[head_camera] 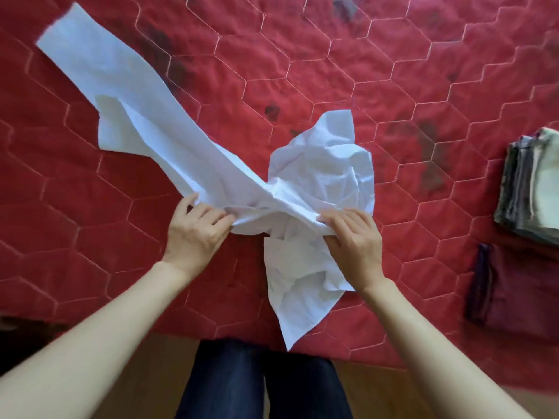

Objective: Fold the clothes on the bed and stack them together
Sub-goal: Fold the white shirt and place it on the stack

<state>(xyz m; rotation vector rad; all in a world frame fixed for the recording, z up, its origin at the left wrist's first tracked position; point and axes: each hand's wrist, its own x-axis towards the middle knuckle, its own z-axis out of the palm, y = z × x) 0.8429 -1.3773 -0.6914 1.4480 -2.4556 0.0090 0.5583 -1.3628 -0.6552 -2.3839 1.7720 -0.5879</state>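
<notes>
Both hands are on one white garment (169, 140), so this reads as the spread-out step, before any fold is made. Left to right: a long flat strip of the garment runs from the far left of the bed (332, 71) down to the left hand (196, 228), whose fingers are curled and pinching the near edge. Between the hands the cloth is bunched and twisted. The right hand (352, 237) grips a wad of it, thumb under, fingers curled over the top. Beyond that grip a crumpled lump sits on the bed, and a loose tail hangs toward the person over the bed's near edge (so most of the cloth lies outside either grip). Far right, well apart, a stack (532, 189) of folded clothes, with a dark red folded piece (514, 291) just nearer.

Next move, my guess: pull the hands apart and shake the twist flat.
</notes>
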